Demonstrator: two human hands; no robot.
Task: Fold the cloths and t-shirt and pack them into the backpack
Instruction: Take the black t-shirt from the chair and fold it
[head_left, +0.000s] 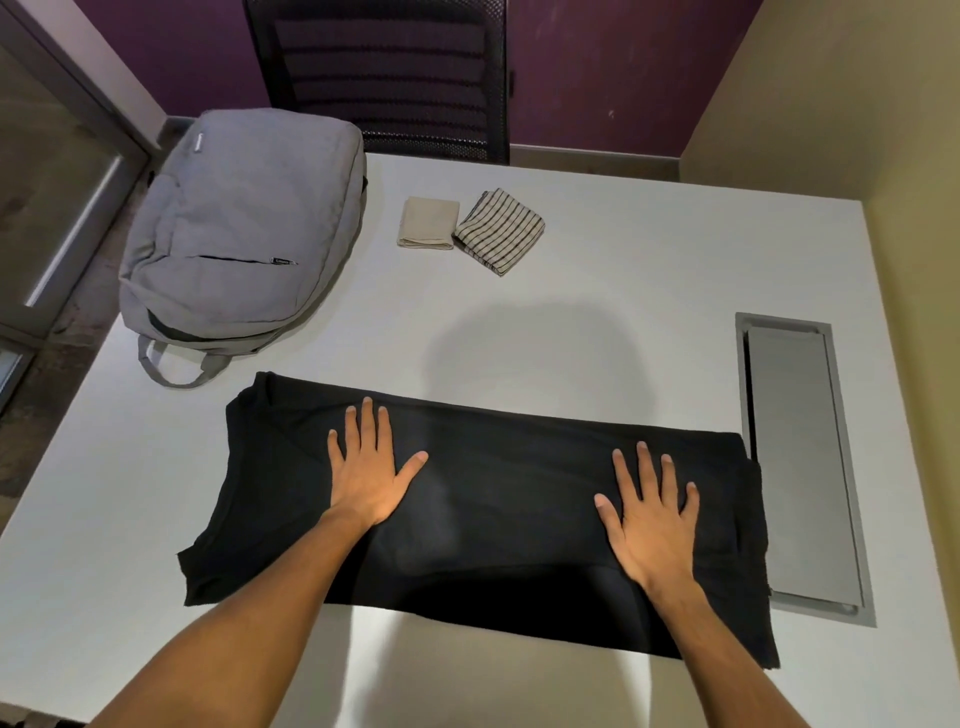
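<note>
We place both hands palm-down, fingers straight and spread, grasping nothing. Our left hand (370, 470) lies flat on the left half of the black t-shirt (498, 499); our right hand (653, 519) lies flat on the right half. Both forearms reach in from the near edge of the frame.

The t-shirt lies on the white surface (623, 270) as a long band folded lengthwise, running left to right across the near part of the surface. Its left end is rumpled, with a loose edge fanning toward us. Its right end touches, and slightly overlaps, the grey cable hatch (802, 467) recessed in the surface at our right.

Farther from us, near the middle of the surface, we see two folded cloths. The beige cloth (428, 222) is a small square. The striped cloth (501, 229) lies just to its right, turned at an angle, and touches it along one edge.

The grey backpack (244, 228) lies flat at the far-left corner of the surface, front pocket up, with its carry handle (179, 371) pointing toward the t-shirt's left end. Its main zip appears partly open near the handle.

A black mesh chair (382, 73) stands behind the far edge.
</note>
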